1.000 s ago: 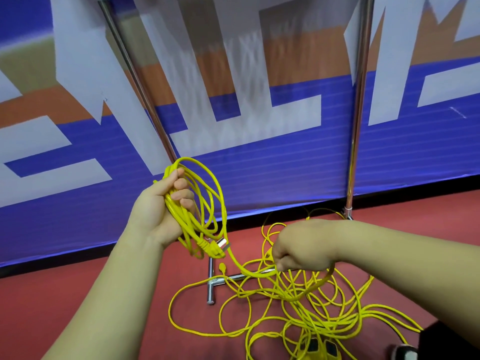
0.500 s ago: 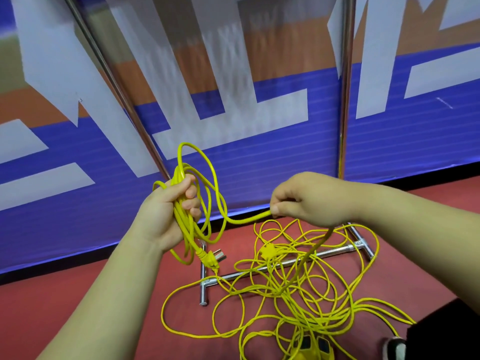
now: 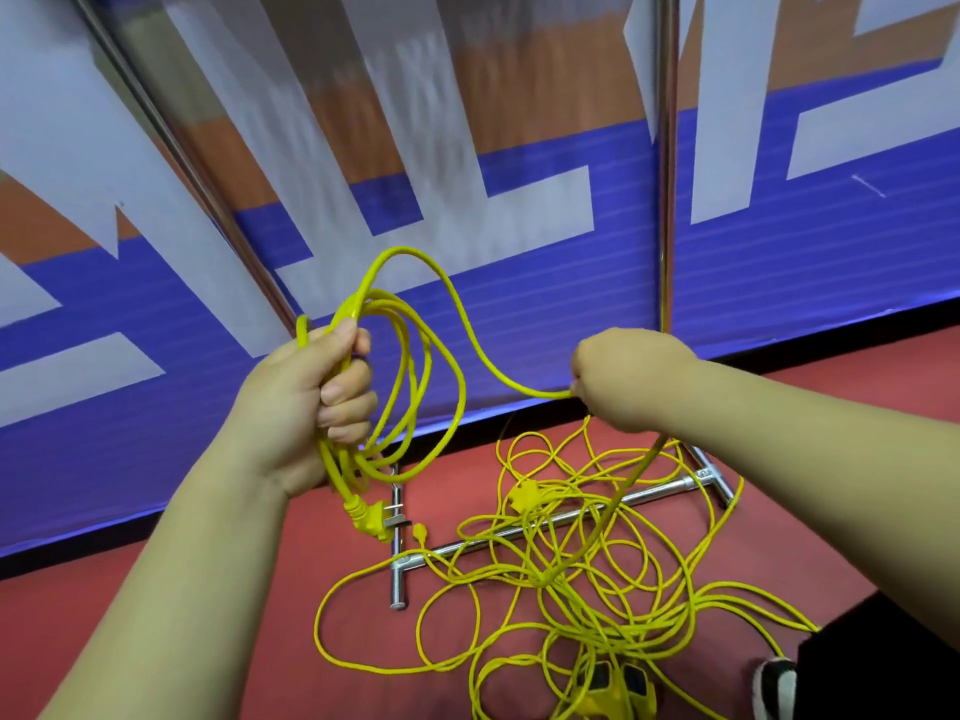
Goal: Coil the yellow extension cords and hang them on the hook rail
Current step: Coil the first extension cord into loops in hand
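My left hand (image 3: 317,402) grips a bundle of yellow cord loops (image 3: 415,376), held upright in front of the banner. A yellow plug (image 3: 371,522) dangles below that hand. My right hand (image 3: 623,376) pinches the same cord a little to the right, and a slack span curves up between the two hands. From my right hand the cord drops into a loose yellow tangle (image 3: 571,579) on the red floor. A yellow socket block (image 3: 613,693) lies at the tangle's near edge. No hook rail is in view.
A chrome rack base (image 3: 519,532) lies on the floor under the tangle, with two chrome poles (image 3: 667,200) rising in front of a blue, white and orange banner (image 3: 519,314). A shoe (image 3: 774,688) and a dark trouser leg show at the bottom right.
My right hand rose from the floor tangle and moved right, pulling up more cord. My left hand closed tighter on the bundle, which has gained a loop.
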### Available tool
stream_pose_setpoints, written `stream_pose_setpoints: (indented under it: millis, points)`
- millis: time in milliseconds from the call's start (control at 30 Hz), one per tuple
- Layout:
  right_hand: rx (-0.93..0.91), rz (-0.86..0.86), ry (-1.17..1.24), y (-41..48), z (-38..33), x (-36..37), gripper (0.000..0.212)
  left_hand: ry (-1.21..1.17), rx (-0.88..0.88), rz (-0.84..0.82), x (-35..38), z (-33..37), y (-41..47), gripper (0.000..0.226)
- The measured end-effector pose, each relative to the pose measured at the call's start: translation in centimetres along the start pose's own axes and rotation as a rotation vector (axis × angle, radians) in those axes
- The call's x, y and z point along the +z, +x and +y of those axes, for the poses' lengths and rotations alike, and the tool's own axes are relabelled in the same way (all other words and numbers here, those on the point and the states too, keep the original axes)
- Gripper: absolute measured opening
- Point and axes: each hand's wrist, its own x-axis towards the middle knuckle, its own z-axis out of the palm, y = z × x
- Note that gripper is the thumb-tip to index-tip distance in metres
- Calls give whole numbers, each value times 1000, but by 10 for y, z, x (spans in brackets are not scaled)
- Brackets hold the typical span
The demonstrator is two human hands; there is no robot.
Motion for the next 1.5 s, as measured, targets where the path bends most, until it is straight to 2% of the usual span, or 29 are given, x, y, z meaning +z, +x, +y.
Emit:
stream_pose_setpoints:
  millis: [133,233,400,533,633,733,900,1033,1167,1333,1500]
  points:
    - [-179,-181,-49,-6,-15,7,14,-57,-9,-88,8,6,-5,23]
    - [-353,-300,-39,-15,-30,1,23,-100,-7,-115,11,3,-2,23]
    - [-528,-217,82,-25,-40,-14,25,-81,-9,-68,13,-10,4,21]
    - [-613,-178,283,-28,-38,-22,22,15,-28,-33,16,-26,6,20]
    - [-612,-159,409,-28,-34,-25,21,89,-31,23,23,-37,7,24]
    - [-616,-124,510,-28,-34,-27,19,86,-57,0,31,-46,8,25]
    - [-571,22,601,-27,-30,-31,22,212,-118,-33,41,-60,9,21]
    - [-473,161,766,-27,-25,-33,15,223,-136,-45,42,-58,10,22]
    - [-390,265,847,-24,-16,-38,36,380,-129,-117,48,-59,9,22]
    - [-369,135,948,-20,-10,-37,41,294,-184,-250,55,-57,5,20]
    - [-243,-195,1298,-18,9,-16,41,78,-78,-98,42,-28,4,21]
